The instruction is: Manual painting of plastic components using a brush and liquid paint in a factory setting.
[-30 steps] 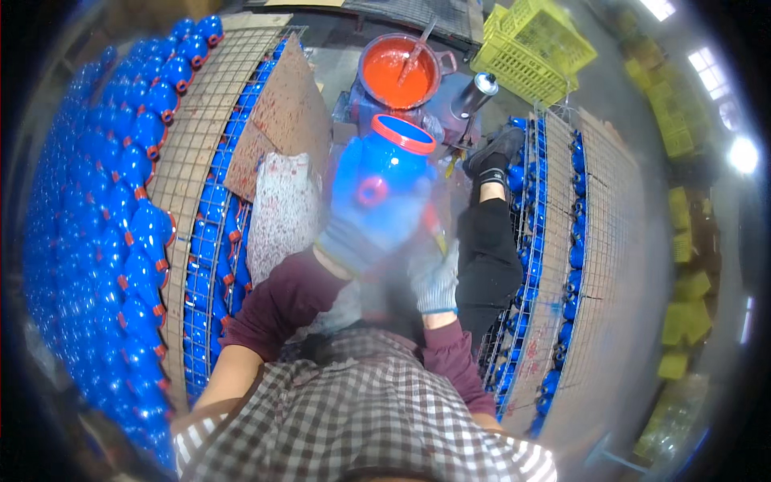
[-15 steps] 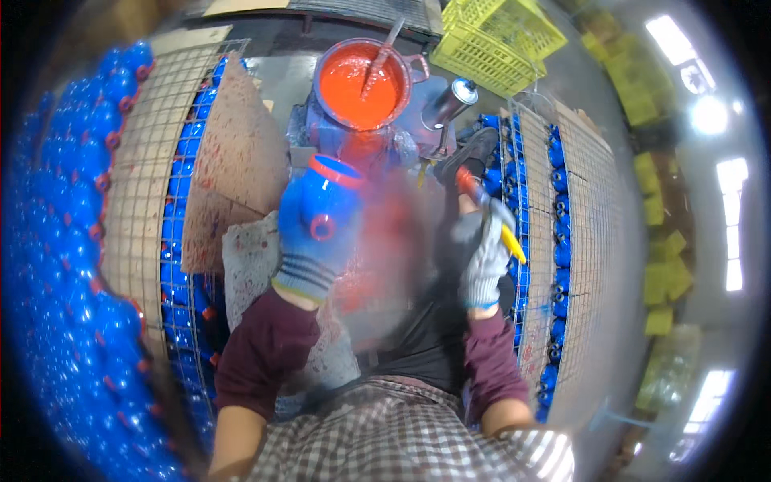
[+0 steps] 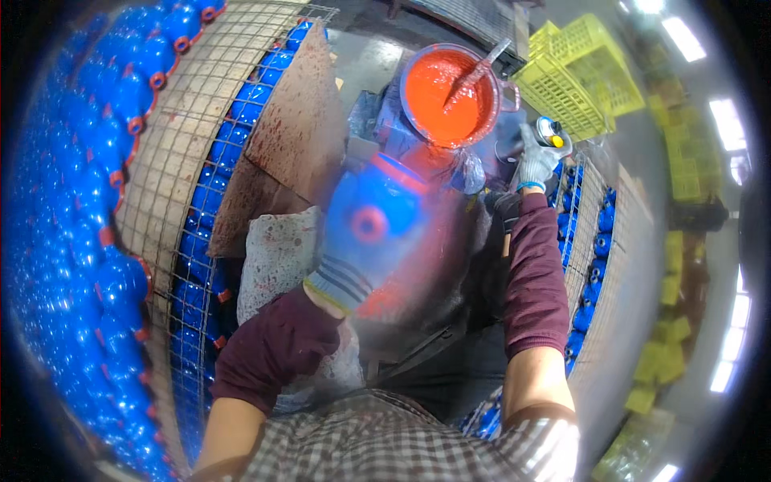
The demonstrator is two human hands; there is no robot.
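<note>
Yellow crates [image 3: 566,98] beyond the grips | left hand [image 3: 345,271] clutches blue pot [image 3: 395,202] | right hand [image 3: 540,158] grasps can [image 3: 547,126], paint [image 3: 438,103] just left!

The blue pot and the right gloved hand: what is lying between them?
In the head view, a red-stained surface and crumpled clear plastic show between the blue pot and the right hand.

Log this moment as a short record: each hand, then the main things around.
Left hand: holding a blue container with red rim and red ring; fingers blurred
Right hand: at the top of a can; grip unclear
Beside can top: small yellow piece
Ahead: pot of red-orange paint, smeared stick leaning in it
Left side: many blue pieces with red parts; spattered board
Upper right: yellow crates
</note>
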